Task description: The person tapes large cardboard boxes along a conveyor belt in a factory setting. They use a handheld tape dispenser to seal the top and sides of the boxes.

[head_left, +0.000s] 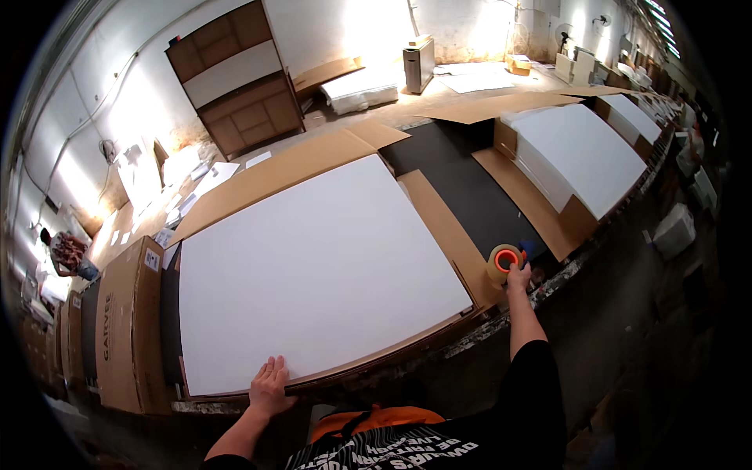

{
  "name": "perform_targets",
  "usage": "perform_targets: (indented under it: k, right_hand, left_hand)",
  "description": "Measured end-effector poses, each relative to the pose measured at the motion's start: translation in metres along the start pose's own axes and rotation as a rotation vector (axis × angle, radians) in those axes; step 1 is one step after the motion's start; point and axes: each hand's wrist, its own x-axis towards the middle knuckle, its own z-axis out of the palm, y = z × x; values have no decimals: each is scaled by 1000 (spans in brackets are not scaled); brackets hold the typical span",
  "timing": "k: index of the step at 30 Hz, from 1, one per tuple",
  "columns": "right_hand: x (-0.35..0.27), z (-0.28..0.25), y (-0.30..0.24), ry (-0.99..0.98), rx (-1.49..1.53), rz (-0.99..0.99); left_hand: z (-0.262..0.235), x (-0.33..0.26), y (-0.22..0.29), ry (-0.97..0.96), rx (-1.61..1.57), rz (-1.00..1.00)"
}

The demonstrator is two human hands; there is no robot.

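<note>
While the left hand (269,385) lies flat and open, palm down, on the near edge of a large white panel (313,266), the right hand (517,278) is stretched out to the far right and closed on a tape roll (504,261) with an orange core. Roll sits on the right cardboard flap (448,231), just past the panel's right edge, touching the fingers. White panel lies inside an opened flat cardboard carton, filling it; another cardboard flap (290,168) spreads out beyond the panel, away from both hands. Black bench (470,196) surface shows just beyond the right hand, between this carton and a second open carton holding a white panel (583,153), further out to the right. Left of the left hand, a closed brown cardboard box (125,321) stands on its side, just beside the panel's carton. Well beyond both hands: a brown and white cabinet (235,78) against the wall, a wrapped white bundle (360,90) on the floor, a grey upright box (417,63). Far off to the left a person (69,252) in patterned clothing is at work, well apart from the hands. Orange and black clothing of the wearer shows below, between the forearms.
</note>
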Motion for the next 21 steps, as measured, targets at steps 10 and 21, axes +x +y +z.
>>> perform_targets:
  k: [10,21]
  right_hand:
    - [-165,4,-88,-550,-83,-967]
    - [-244,75,-97,-796,-990,-1516]
  left_hand:
    - [-26,-6,-12,-164,98,102]
    - [16,22,-57,-53,-190,315]
